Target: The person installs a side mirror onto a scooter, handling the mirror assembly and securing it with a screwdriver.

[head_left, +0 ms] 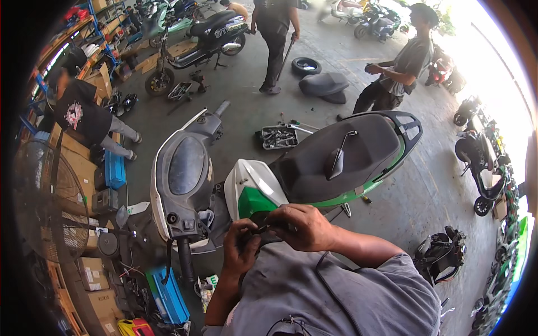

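Observation:
My left hand (242,246) and my right hand (294,227) are close together in front of my body, fingers closed around a small dark piece (261,228) that I cannot make out. Just beyond them is a white and green body panel (252,187) of a scooter. To the left are its handlebar and dashboard (185,165), with a black grip pointing toward me. To the right is its black seat (314,168), with a loose mirror (336,162) lying on it.
A standing fan (45,201), boxes (95,297) and blue cases (168,297) crowd my left. Three people (78,112) (272,45) (395,73) stand nearby, another crouches behind. A tool case (279,136), loose seat (324,84), tire (306,65) and several scooters lie or stand around.

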`<action>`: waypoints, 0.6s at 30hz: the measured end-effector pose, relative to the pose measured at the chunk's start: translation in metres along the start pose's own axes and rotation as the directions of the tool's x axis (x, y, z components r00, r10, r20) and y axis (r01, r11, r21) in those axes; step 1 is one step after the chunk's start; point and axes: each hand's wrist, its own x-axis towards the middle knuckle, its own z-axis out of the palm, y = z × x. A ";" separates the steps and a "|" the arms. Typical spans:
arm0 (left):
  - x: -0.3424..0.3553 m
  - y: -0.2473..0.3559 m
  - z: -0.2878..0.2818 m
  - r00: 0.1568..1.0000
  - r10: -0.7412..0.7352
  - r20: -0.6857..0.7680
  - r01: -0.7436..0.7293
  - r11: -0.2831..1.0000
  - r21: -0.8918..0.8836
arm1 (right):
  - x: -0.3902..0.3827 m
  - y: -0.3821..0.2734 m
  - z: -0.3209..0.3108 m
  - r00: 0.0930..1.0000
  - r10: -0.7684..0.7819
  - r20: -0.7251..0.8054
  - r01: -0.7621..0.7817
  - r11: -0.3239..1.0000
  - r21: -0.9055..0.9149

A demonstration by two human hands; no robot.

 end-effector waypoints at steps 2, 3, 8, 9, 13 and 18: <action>-0.005 -0.006 0.003 0.994 0.092 -0.053 -0.091 0.995 0.030 | 0.004 0.003 0.000 0.999 -0.033 0.033 0.035 0.997 -0.067; -0.006 -0.006 0.000 0.998 0.043 -0.043 -0.042 0.999 0.022 | 0.008 0.002 -0.005 0.993 -0.109 0.052 0.114 0.988 -0.105; -0.003 0.020 -0.020 0.977 -0.207 0.043 0.209 0.976 -0.057 | 0.009 0.000 -0.011 0.939 -0.334 0.084 0.339 0.939 -0.053; -0.002 0.022 -0.021 0.979 -0.198 0.047 0.202 0.975 -0.094 | 0.012 -0.001 -0.012 0.921 -0.382 0.079 0.388 0.919 -0.071; -0.005 0.027 -0.023 0.983 -0.171 0.061 0.179 0.971 -0.158 | 0.016 -0.004 -0.009 0.887 -0.457 0.059 0.460 0.886 -0.058; -0.009 0.027 -0.020 0.989 -0.103 0.106 0.107 0.994 -0.030 | 0.004 -0.004 -0.013 0.981 -0.067 0.180 0.089 0.989 -0.122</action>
